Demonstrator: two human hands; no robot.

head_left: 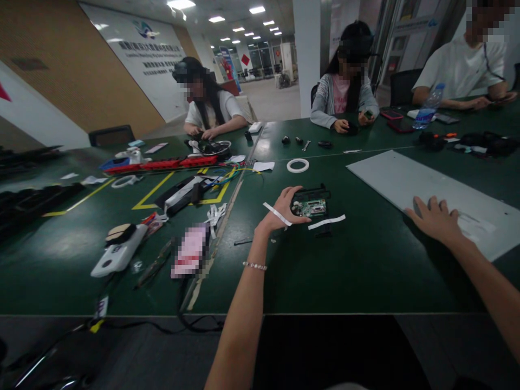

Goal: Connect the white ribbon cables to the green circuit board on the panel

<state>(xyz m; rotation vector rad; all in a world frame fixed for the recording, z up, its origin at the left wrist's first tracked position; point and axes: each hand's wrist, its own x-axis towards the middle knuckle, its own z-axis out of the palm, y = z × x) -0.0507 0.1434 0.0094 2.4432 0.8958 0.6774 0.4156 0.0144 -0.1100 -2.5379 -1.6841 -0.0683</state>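
My left hand (pixel 282 210) grips the left side of a small green circuit board (pixel 311 207) that sits in a black frame on the dark green table (pixel 345 260). A white ribbon strip (pixel 277 213) lies across the back of that hand, and a second white strip (pixel 327 221) lies just below the board. My right hand (pixel 436 219) rests flat with fingers spread on the near edge of a large grey sheet (pixel 410 179) and holds nothing.
A white tape ring (pixel 298 165) lies beyond the board. To the left are a white device (pixel 117 253), cables, red parts and yellow floor-tape marks. Three other people sit at the far side, with a water bottle (pixel 428 108), phones and black parts.
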